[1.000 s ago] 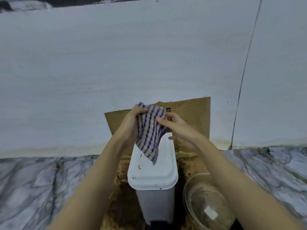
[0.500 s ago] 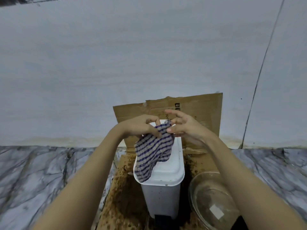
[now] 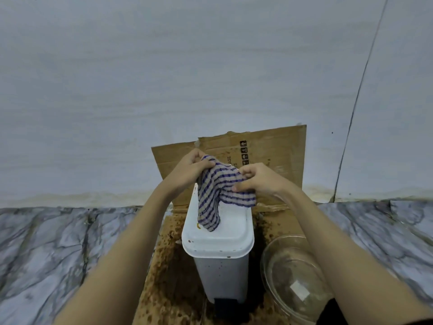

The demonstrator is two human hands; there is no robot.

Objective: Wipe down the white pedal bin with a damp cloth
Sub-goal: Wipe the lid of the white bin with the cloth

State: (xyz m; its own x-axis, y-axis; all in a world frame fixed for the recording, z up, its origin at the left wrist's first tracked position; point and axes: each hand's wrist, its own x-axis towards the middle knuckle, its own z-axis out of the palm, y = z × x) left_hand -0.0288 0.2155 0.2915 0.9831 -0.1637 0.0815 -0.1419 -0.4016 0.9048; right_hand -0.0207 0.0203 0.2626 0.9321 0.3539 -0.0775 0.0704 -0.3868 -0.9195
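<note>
The white pedal bin (image 3: 220,266) stands upright on stained cardboard, lid closed, with small brown specks on the lid and front; its dark pedal (image 3: 226,306) shows at the bottom. A blue-and-white checked cloth (image 3: 216,195) hangs over the far half of the lid. My left hand (image 3: 191,171) grips the cloth's upper left corner. My right hand (image 3: 259,180) pinches its right side. Both hands are above the back of the lid, and the cloth's lower end droops onto the lid.
A clear glass bowl (image 3: 295,280) sits on the floor just right of the bin. Brown cardboard (image 3: 276,151) leans against the white wall behind, and a stained sheet (image 3: 164,266) lies under the bin. Marble-patterned floor (image 3: 58,249) spreads to both sides.
The cloth has been spread wider between my hands, and my right hand has shifted its grip lower on the cloth's right side. The view has dipped slightly.
</note>
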